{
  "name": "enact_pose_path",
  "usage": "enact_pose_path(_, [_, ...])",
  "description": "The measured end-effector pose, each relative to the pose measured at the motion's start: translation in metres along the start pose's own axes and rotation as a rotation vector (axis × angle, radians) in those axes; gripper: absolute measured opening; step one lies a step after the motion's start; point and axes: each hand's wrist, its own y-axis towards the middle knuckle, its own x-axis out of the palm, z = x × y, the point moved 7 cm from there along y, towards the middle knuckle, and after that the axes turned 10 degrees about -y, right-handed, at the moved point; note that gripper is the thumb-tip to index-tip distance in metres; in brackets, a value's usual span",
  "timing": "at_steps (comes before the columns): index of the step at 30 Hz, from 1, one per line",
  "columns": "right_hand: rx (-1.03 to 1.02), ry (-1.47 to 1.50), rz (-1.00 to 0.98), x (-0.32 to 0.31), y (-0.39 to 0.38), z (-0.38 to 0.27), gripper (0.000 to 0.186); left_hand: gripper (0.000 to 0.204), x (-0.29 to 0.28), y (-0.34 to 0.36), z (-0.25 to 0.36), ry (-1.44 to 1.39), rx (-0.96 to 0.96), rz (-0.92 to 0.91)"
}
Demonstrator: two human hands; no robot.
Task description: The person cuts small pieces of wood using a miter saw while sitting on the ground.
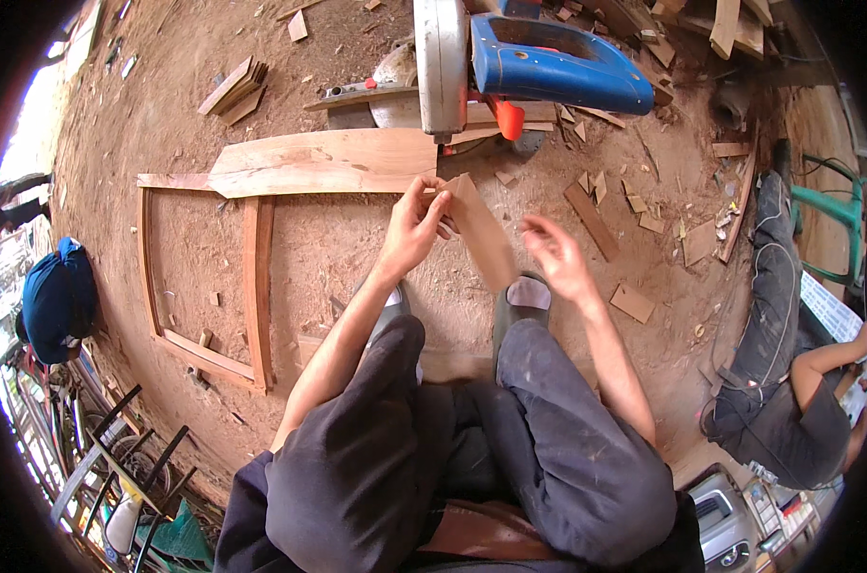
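Note:
My left hand (417, 227) pinches the upper end of a small flat wooden piece (483, 237), which slants down between my knees. To the right of that piece hovers my right hand (557, 256), slightly blurred, its fingers apart and nothing in them. A wide wooden plank (328, 162) lies just left of and beyond my left hand. Beyond both hands stands a power saw with a blue handle (562, 67), a grey guard (441, 72) and an orange part (508, 119).
A wooden frame (258, 286) lies on the dirt floor at left. Offcuts (634, 302) are scattered to the right, and stacked wood pieces (235, 91) lie far left. One person (782, 411) is at the right; a blue-clothed figure (59, 301) is at the left edge.

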Motion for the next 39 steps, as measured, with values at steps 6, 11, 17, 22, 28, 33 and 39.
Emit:
enact_pose_path(6, [-0.020,0.178,-0.013,0.043,-0.008,0.009,0.043,0.016,-0.007,-0.011,-0.039,-0.226,-0.178,0.034])
enact_pose_path(11, [0.041,0.363,-0.075,0.047,-0.010,0.020,0.040,0.017,-0.016,-0.021,-0.057,-0.258,-0.208,0.037])
enact_pose_path(17, [0.200,0.585,-0.034,0.025,-0.004,0.022,0.037,0.018,-0.029,-0.025,-0.053,-0.346,-0.175,0.173])
enact_pose_path(22, [0.213,0.561,-0.006,0.020,-0.002,0.028,0.030,0.021,-0.026,-0.024,-0.048,-0.329,-0.150,0.159])
enact_pose_path(28, [0.176,0.508,-0.023,0.043,-0.005,0.043,0.027,0.028,-0.031,-0.022,-0.057,-0.326,-0.162,0.169])
enact_pose_path(33, [0.179,0.488,-0.037,0.053,-0.012,0.049,0.028,0.034,-0.050,-0.020,-0.073,-0.379,-0.251,0.224])
enact_pose_path(39, [0.218,0.494,0.080,0.043,-0.011,0.055,0.029,0.041,-0.076,-0.018,-0.079,-0.394,-0.212,0.449])
